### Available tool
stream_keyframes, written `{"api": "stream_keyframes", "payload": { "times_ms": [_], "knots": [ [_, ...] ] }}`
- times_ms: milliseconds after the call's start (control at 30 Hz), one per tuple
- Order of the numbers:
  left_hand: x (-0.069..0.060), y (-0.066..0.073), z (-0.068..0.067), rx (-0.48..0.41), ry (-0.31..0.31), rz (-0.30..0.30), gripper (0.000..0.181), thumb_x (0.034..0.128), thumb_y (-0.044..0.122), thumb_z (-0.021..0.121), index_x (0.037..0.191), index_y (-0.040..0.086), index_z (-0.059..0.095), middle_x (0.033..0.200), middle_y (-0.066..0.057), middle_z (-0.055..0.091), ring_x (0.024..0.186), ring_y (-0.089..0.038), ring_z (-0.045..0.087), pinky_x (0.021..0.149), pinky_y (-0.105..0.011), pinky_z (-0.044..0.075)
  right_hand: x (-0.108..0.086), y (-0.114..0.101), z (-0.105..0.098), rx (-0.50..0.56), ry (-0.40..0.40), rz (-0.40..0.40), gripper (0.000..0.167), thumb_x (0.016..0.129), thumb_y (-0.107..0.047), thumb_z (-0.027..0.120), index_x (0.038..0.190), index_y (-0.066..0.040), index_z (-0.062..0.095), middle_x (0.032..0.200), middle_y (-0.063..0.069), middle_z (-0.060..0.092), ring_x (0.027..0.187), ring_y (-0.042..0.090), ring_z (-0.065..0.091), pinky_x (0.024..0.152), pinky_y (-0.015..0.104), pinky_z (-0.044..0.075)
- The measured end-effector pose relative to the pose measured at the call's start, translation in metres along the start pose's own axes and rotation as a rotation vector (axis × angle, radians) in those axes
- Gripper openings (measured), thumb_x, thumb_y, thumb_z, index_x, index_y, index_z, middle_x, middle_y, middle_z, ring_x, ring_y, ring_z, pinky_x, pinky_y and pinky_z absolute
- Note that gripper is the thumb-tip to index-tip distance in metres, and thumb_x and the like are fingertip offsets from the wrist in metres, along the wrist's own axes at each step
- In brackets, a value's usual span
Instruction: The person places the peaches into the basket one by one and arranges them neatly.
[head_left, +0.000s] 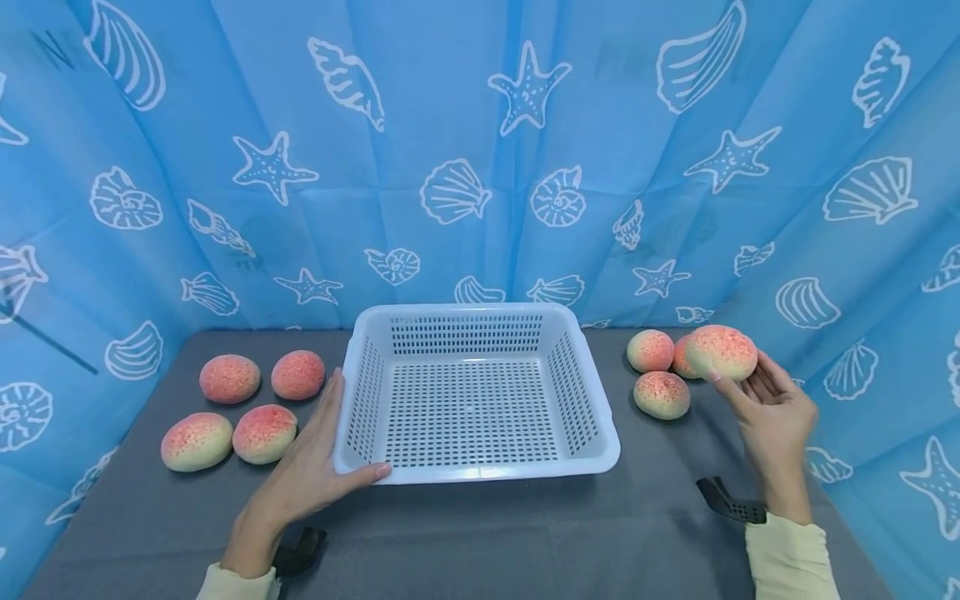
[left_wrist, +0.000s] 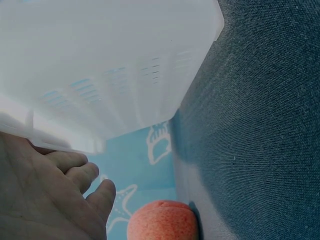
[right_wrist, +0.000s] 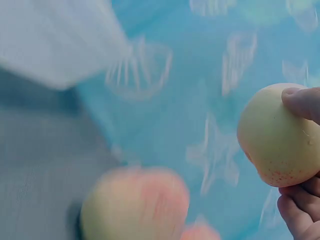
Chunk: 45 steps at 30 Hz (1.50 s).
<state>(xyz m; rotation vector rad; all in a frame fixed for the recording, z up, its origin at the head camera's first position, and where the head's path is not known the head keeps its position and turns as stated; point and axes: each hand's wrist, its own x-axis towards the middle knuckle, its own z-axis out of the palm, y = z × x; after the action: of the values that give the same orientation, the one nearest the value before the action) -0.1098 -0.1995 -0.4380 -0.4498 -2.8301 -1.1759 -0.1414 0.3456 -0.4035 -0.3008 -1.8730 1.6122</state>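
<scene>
On the right, my right hand (head_left: pixel 780 408) holds a peach (head_left: pixel 722 353) between thumb and fingers, above the table; its pale side shows in the right wrist view, where the thumb presses on the peach (right_wrist: pixel 280 135). Beside and partly behind it lie a peach (head_left: pixel 650 350), a speckled peach (head_left: pixel 662 395) and another mostly hidden peach (head_left: pixel 684 358). A white perforated plastic basket (head_left: pixel 480 473) stands in the middle with nothing in it. My left hand (head_left: pixel 307 462) rests against its front left corner, fingers extended along the left side, thumb on the front rim.
Left of the basket lie several peaches, among them a red peach (head_left: pixel 297 374) near my left fingertips and a paler peach (head_left: pixel 197 442) farther out. A grey cloth (head_left: pixel 480 542) covers the table. Behind hangs a blue curtain (head_left: pixel 480 125) with shell prints.
</scene>
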Motion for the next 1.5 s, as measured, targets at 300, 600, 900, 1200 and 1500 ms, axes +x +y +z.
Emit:
{"api": "stream_keyframes", "payload": {
  "times_ms": [300, 600, 900, 1200, 1500],
  "knots": [
    [0.000, 0.000, -0.002, -0.002, 0.002, 0.003, 0.133, 0.0754, 0.050, 0.087, 0.162, 0.027, -0.011, 0.169, -0.005, -0.009, 0.154, -0.035, 0.002, 0.110, -0.071, 0.021, 0.003, -0.065, 0.071, 0.235, -0.288, -0.173, 0.064, 0.077, 0.014, 0.080, 0.137, 0.000, 0.062, 0.131, 0.017, 0.064, 0.120, 0.019, 0.064, 0.096, 0.022, 0.049],
    [0.001, 0.001, -0.001, 0.008, 0.000, -0.014, 0.134, 0.0749, 0.051, 0.088, 0.162, 0.029, -0.012, 0.169, -0.003, -0.009, 0.154, -0.035, 0.002, 0.109, -0.072, 0.020, -0.014, -0.091, 0.157, 0.156, -0.617, -0.353, 0.067, 0.079, 0.010, 0.081, 0.141, 0.005, 0.056, 0.138, 0.023, 0.059, 0.127, 0.025, 0.060, 0.105, 0.031, 0.044],
    [0.002, 0.002, -0.001, 0.022, -0.011, -0.047, 0.135, 0.0749, 0.052, 0.087, 0.162, 0.028, -0.013, 0.169, -0.004, -0.009, 0.154, -0.035, 0.001, 0.109, -0.072, 0.020, -0.044, -0.100, 0.231, 0.102, -0.836, -0.328, 0.067, 0.081, -0.003, 0.085, 0.141, 0.005, 0.055, 0.138, 0.019, 0.061, 0.130, 0.027, 0.057, 0.108, 0.030, 0.042],
    [0.002, 0.003, 0.000, 0.023, -0.024, -0.065, 0.135, 0.0754, 0.053, 0.086, 0.161, 0.030, -0.015, 0.169, -0.003, -0.010, 0.154, -0.037, 0.001, 0.109, -0.074, 0.018, -0.055, -0.070, 0.286, 0.095, -0.975, -0.104, 0.061, 0.084, -0.013, 0.085, 0.139, -0.005, 0.061, 0.134, 0.009, 0.064, 0.125, 0.020, 0.061, 0.104, 0.038, 0.047],
    [0.002, 0.002, 0.000, 0.002, -0.029, -0.057, 0.134, 0.0764, 0.051, 0.086, 0.161, 0.030, -0.016, 0.170, -0.003, -0.010, 0.154, -0.038, 0.002, 0.109, -0.075, 0.018, -0.069, -0.043, 0.311, -0.039, -1.051, -0.041, 0.060, 0.083, -0.016, 0.087, 0.136, -0.003, 0.062, 0.130, 0.008, 0.066, 0.119, 0.021, 0.064, 0.096, 0.033, 0.052]
  ]
}}
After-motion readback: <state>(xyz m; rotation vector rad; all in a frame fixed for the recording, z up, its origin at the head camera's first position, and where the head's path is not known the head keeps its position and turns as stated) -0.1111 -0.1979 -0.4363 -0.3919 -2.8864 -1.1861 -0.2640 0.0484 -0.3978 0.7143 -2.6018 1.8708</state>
